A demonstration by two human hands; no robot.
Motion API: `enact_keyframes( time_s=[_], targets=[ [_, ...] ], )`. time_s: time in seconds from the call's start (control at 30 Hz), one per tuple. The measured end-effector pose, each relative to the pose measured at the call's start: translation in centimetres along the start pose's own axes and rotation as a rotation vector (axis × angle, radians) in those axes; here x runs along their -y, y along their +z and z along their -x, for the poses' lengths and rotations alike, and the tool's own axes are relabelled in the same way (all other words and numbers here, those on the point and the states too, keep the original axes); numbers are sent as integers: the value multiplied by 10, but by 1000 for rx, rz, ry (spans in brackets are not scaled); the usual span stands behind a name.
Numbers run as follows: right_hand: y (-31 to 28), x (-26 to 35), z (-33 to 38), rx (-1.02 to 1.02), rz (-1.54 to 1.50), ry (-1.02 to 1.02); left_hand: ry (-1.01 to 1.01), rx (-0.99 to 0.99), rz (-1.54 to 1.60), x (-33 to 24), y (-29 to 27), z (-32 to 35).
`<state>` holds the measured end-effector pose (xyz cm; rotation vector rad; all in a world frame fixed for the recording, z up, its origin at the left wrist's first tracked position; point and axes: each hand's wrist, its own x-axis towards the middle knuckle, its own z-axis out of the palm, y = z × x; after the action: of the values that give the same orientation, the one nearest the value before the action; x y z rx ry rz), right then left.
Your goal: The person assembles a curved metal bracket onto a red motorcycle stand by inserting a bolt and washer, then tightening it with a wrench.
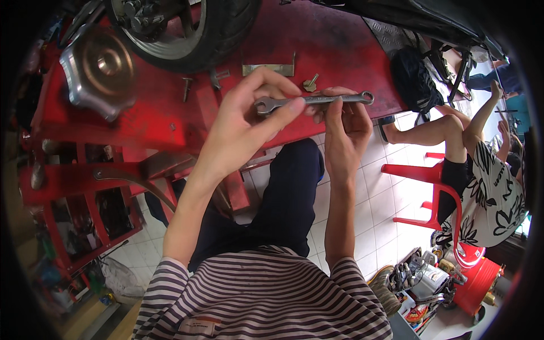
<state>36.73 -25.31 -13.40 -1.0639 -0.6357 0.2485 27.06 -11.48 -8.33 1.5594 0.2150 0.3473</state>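
Observation:
Both hands hold a combination wrench (318, 100) level above the red work surface (334, 51). My left hand (241, 116) has thumb and fingers closed round the part near its open-jaw end. My right hand (348, 122) pinches the shaft near the ring end, which sticks out past the fingers. Just beyond the wrench lie a small brass-coloured piece with a short stem (310, 84) and a flat metal bracket (266, 70). Left of these are a bolt (187, 88) and a small metal fitting (218, 79).
A motorcycle wheel with a black tyre (226, 39) stands at the far edge. A lobed metal dish (102, 71) is at the left, near a red metal frame (68, 187). To the right, another person sits on a red plastic chair (439, 175); tools and parts (425, 283) crowd the lower right.

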Motion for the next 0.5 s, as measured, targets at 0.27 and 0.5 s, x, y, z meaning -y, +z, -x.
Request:
enact_keyframes(
  time_s=[0.27, 0.5],
  targets=[
    [16, 20, 62, 71, -15, -9, 95, -12, -107, -14, -8, 89],
    [44, 32, 118, 260, -19, 69, 17, -8, -111, -6, -17, 168]
  ],
)
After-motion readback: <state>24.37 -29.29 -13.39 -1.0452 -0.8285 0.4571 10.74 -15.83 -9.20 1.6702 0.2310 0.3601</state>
